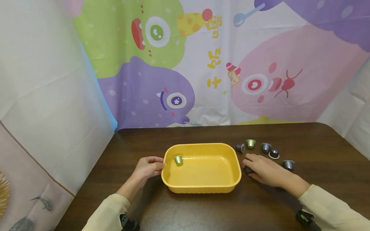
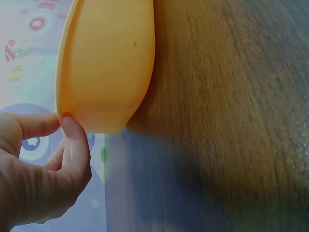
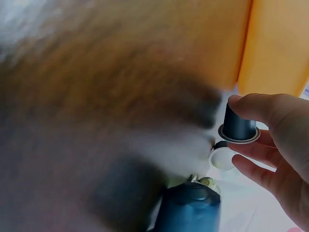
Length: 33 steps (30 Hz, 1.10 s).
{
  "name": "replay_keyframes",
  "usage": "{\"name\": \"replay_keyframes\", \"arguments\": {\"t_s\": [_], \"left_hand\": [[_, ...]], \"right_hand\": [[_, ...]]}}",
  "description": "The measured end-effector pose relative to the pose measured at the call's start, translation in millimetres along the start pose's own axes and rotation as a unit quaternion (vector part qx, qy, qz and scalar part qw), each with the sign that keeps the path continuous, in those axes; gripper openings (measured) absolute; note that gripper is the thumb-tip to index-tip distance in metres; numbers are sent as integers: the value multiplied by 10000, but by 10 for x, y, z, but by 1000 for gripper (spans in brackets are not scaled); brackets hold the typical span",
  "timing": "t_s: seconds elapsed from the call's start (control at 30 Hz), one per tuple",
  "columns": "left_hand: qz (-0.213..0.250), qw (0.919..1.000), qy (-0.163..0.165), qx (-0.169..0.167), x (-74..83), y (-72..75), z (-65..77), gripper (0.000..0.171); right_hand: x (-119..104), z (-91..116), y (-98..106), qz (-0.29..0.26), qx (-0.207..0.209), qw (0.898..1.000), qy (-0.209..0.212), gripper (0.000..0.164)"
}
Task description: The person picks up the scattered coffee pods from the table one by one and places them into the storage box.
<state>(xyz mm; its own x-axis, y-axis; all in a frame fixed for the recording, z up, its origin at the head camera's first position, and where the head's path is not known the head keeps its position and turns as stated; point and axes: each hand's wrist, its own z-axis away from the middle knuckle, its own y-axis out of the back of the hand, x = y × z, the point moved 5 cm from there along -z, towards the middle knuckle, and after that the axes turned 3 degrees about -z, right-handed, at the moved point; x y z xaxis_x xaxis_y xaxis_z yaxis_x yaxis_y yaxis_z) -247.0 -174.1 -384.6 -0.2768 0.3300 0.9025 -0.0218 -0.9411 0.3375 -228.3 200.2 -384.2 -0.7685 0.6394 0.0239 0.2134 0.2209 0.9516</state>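
Note:
My left hand [image 1: 148,168] pinches the left rim of a yellow plastic basin [image 1: 202,189], which stands on the table. In the left wrist view, thumb and fingers meet at the basin's edge. One light green coffee capsule [image 1: 178,160] lies inside the basin near its left end. Just right of the basin, my right hand [image 1: 266,170] holds a dark coffee capsule [image 3: 238,126] between thumb and fingers, largely covered by the hand in the head view. Beyond that hand are a dark capsule on its side [image 1: 240,148] and a green capsule [image 1: 251,143].
More dark capsules stand on the right of the brown table [image 1: 185,211]: a grey one [image 1: 266,147], a black one [image 1: 274,153] resting on its rim, and another [image 1: 288,165] beside the right wrist. A cartoon-printed cloth [image 1: 208,106] hangs behind the table.

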Motion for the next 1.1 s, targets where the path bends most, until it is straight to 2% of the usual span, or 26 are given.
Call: {"name": "replay_keyframes", "arguments": {"t_s": [0.2,0.67,1.1], "left_hand": [[-43,9999,77,78,-14,4,-1,26],[7,10000,43,37,-5,-1,7,28],[-51,9999,122,49,-2,-2,-3,26]], "right_hand": [[-13,-30,104,210,297,9993,75,37],[-13,-95,354,536,891,9943,216,38],[27,-117,464,613,982,9930,221,38]]}}
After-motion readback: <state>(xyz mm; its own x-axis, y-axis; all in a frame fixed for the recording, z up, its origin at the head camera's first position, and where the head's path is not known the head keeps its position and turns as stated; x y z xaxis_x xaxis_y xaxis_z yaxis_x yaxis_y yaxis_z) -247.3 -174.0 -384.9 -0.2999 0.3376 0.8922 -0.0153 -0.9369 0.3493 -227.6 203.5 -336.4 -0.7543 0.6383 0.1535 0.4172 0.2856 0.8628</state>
